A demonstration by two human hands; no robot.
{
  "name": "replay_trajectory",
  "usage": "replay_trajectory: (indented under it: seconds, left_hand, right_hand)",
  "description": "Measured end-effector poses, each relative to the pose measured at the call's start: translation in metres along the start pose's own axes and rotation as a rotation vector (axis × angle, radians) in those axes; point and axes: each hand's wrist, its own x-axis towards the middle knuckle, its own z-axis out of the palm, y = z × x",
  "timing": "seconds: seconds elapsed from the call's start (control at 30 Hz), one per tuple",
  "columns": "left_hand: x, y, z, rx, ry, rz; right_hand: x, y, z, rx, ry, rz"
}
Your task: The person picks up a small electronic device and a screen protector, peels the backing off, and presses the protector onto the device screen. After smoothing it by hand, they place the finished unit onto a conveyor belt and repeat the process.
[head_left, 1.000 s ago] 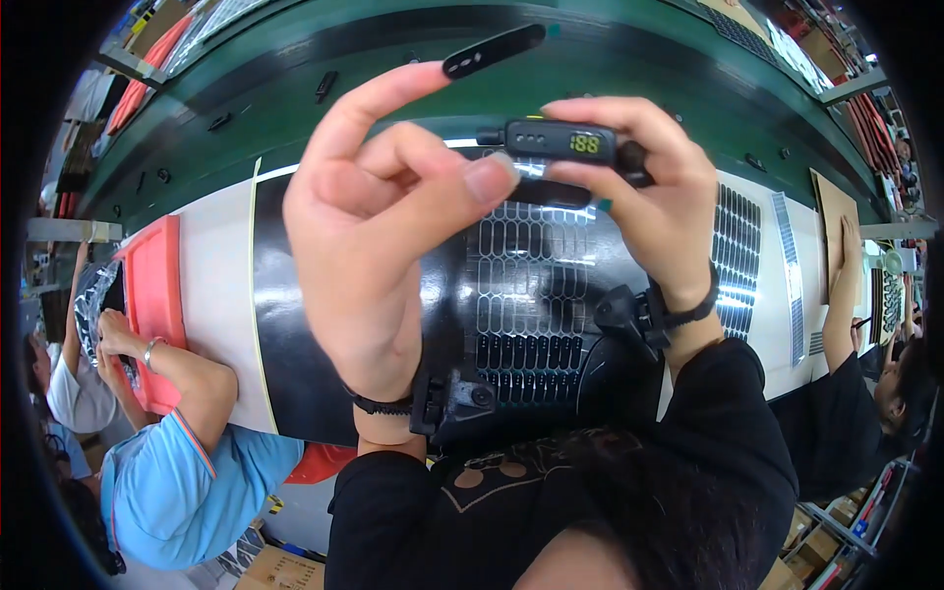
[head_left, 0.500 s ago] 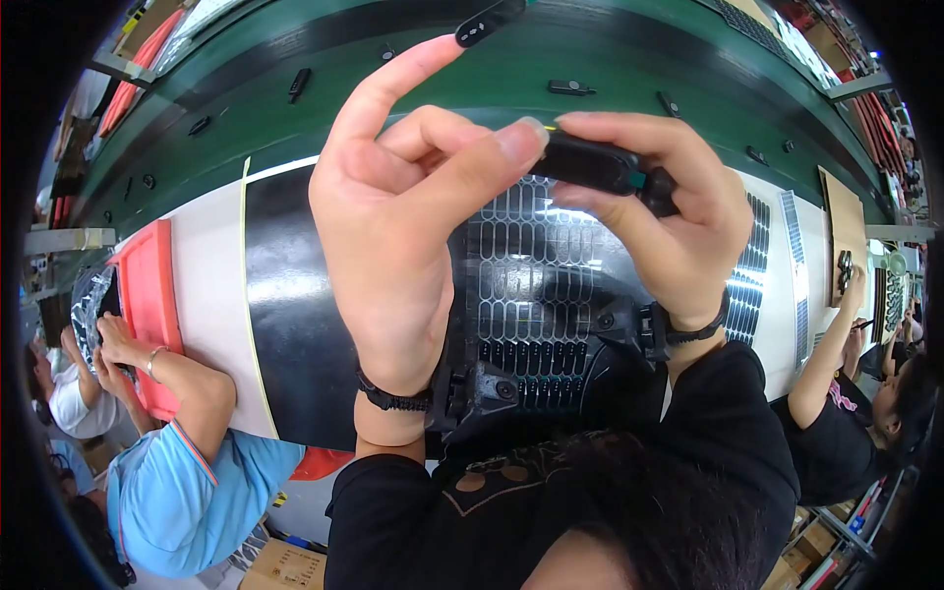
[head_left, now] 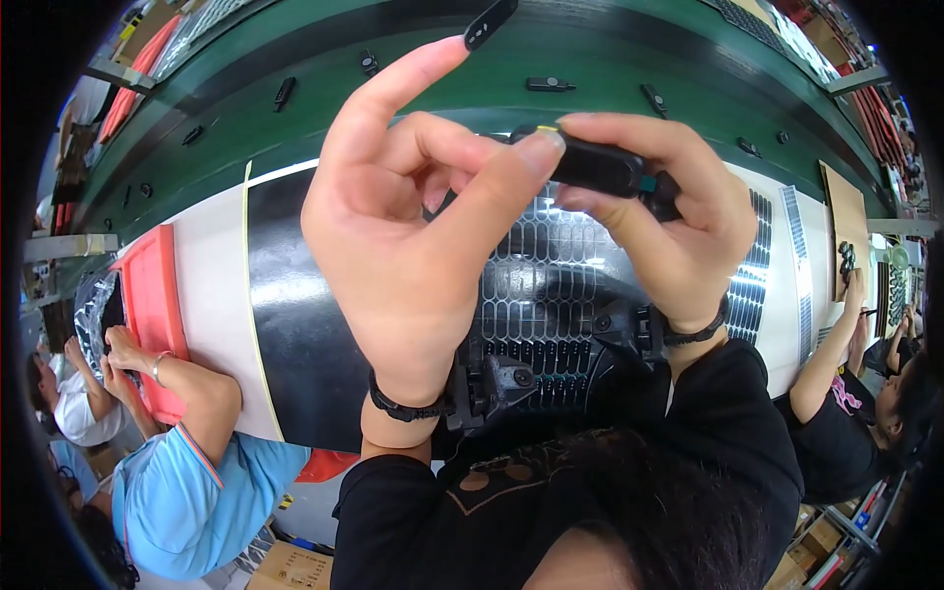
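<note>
A small black handheld device [head_left: 598,165] with rounded ends is held up above the table in front of me. My right hand [head_left: 703,211] grips its right part between thumb and fingers, near a teal band. At its left end, my left hand [head_left: 388,231] presses with the thumb, the other fingers curled behind; a small yellow spot shows beside the thumb tip. On my raised left index fingertip sticks a black oblong label [head_left: 490,25] with small light marks. Below my hands lies a sheet of oblong labels [head_left: 541,270], many of its outlines bare, on a glossy black mat [head_left: 300,295].
A green conveyor belt [head_left: 433,93] runs across the far side, carrying several black devices [head_left: 549,85]. At left, a person in light blue works beside a red tray [head_left: 152,295]. Another person in black at right reaches to a cardboard piece [head_left: 846,216].
My left hand has shifted slightly right, its thumb further along the device. The label on my index finger stands more upright. Devices on the belt have moved left.
</note>
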Motion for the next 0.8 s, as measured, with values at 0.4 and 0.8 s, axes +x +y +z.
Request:
replay_trajectory:
  seconds: [0.4, 0.8]
  left_hand:
    - [0.004, -0.007, -0.005, 0.232, -0.061, 0.128]
    - [0.017, -0.017, -0.015, 0.098, -0.366, -0.07]
  right_hand:
    - [-0.002, -0.002, -0.003, -0.115, -0.028, -0.038]
    - [-0.002, 0.016, 0.0, 0.177, -0.048, 0.03]
